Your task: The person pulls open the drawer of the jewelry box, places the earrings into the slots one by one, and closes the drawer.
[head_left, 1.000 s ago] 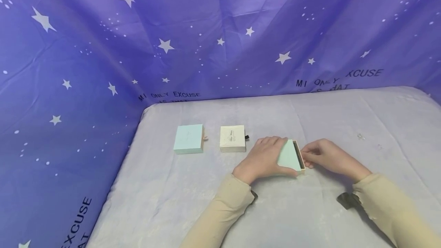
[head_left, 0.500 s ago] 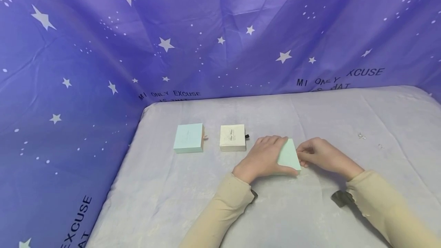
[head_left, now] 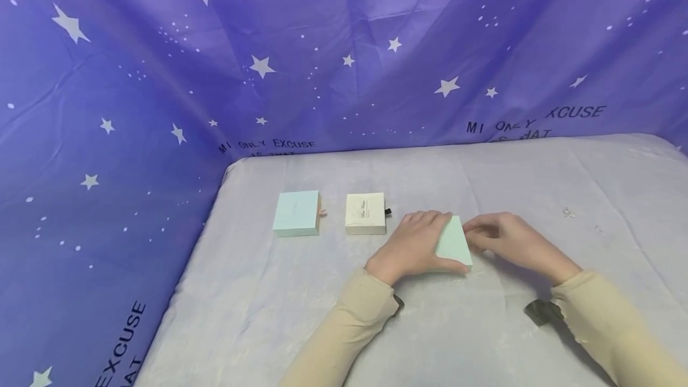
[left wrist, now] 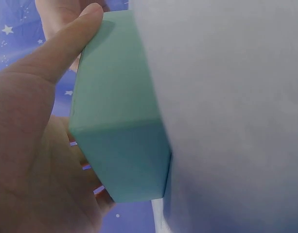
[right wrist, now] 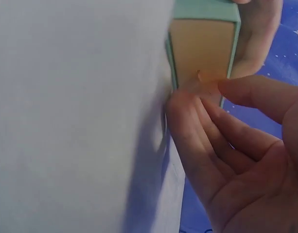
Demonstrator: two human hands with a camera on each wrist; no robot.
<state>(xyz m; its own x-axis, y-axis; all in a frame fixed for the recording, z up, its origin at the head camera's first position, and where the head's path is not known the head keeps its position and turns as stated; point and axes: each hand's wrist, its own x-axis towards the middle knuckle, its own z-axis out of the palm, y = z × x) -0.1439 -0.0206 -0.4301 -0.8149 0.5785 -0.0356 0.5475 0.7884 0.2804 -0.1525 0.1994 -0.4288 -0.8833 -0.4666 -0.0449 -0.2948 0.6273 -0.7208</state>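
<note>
While L hand (head_left: 411, 243) grips green box (head_left: 453, 240) on pale cloth (head_left: 269, 291), thumb nr side, fingers far side, R hand (head_left: 516, 240) is at its R end; can't tell if R fingers pinch pull tab (right wrist: 199, 75). Tan drawer (right wrist: 204, 48) looks approx. flush: closing prob. done, hands not yet off. Box smooth, squarish; cloth creased.

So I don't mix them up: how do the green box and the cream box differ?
The green box shows a plain top where uncovered; the cream box has dark print. The left hand grips the green box; neither hand touches the cream box. Both lie on the pale cloth.
</note>
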